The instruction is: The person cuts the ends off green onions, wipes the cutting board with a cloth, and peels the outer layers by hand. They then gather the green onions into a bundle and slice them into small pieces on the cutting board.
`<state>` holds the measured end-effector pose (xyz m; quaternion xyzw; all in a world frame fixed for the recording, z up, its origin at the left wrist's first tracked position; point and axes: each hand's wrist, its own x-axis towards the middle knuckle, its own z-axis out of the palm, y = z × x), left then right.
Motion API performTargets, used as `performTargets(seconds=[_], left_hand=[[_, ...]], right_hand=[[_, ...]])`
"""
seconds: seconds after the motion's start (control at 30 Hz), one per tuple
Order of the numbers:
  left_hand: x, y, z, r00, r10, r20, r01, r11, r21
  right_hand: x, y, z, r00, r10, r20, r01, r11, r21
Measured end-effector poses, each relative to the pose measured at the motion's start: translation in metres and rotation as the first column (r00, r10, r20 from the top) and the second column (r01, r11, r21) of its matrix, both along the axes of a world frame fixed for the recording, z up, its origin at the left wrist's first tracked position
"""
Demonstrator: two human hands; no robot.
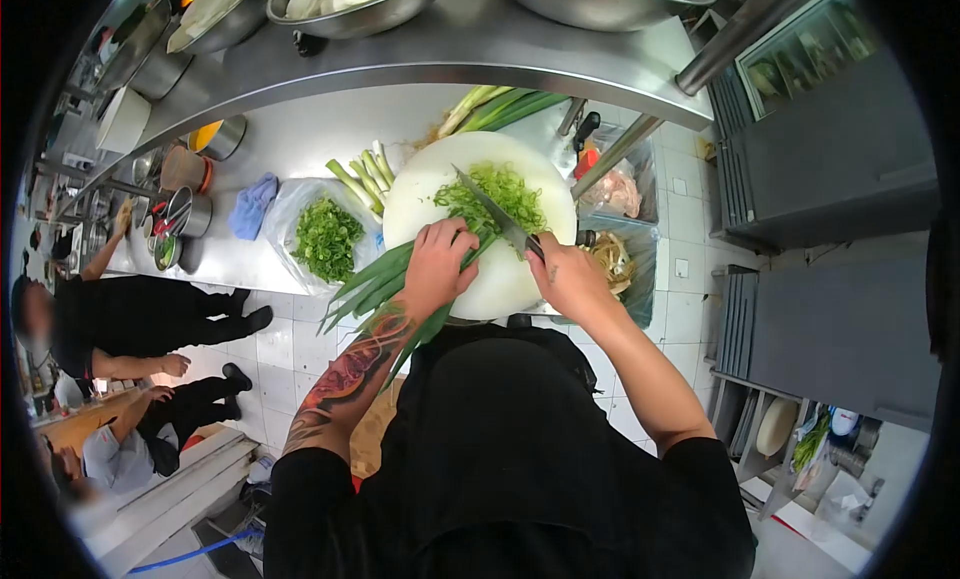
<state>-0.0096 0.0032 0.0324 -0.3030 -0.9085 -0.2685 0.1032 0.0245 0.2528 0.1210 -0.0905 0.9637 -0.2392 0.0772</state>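
My left hand [436,264] presses down on a bunch of green onions [375,282], fingers closed round the stalks, their long leaves trailing off to the left. In my right hand [572,276] is the handle of a kitchen knife [492,207], its blade slanting up and left across the chopped green onion [515,194]. Both hands work over a round white cutting board [420,179]. Left of the board, a clear plastic bag [290,197] holds more chopped green onion [328,241]. Cut white onion stalks [366,175] lie between the bag and board.
Whole green onions [505,109] lie behind the board. A steel shelf [420,61] with bowls [350,14] overhangs the counter. A blue cloth [254,207] and steel pots [185,214] stand left. Lined bins [625,254] sit right. Two people [150,319] are at left.
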Motion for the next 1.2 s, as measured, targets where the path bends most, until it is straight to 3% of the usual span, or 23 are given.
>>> performTargets(seconds=[0.13,0.27,0.43,0.73,0.93,1.2], left_hand=[[-0.001,0.002,-0.002,0.999,-0.008,-0.043,0.009,1.0,0.015],[0.001,-0.001,-0.008,1.0,0.005,0.026,-0.006,0.998,0.064],[0.004,-0.005,-0.014,0.995,-0.027,-0.093,0.033,0.997,0.063],[0.0,-0.006,-0.008,0.994,-0.091,-0.053,0.091,0.996,0.003],[-0.003,-0.006,-0.012,0.996,-0.078,-0.039,0.078,0.997,0.0],[-0.005,-0.008,-0.011,0.997,-0.079,-0.015,0.08,0.996,0.046]], right_hand=[[0.013,0.0,0.015,0.992,0.111,-0.061,-0.105,0.99,0.091],[0.015,-0.004,0.004,0.992,0.123,-0.039,-0.118,0.986,0.115],[0.017,-0.007,0.0,0.996,0.091,-0.008,-0.089,0.986,0.138],[0.015,-0.01,0.005,0.997,0.079,0.004,-0.079,0.982,0.17],[0.014,-0.015,0.009,0.984,0.171,-0.045,-0.155,0.958,0.24],[0.006,-0.033,0.031,0.98,0.185,0.068,-0.197,0.94,0.278]])
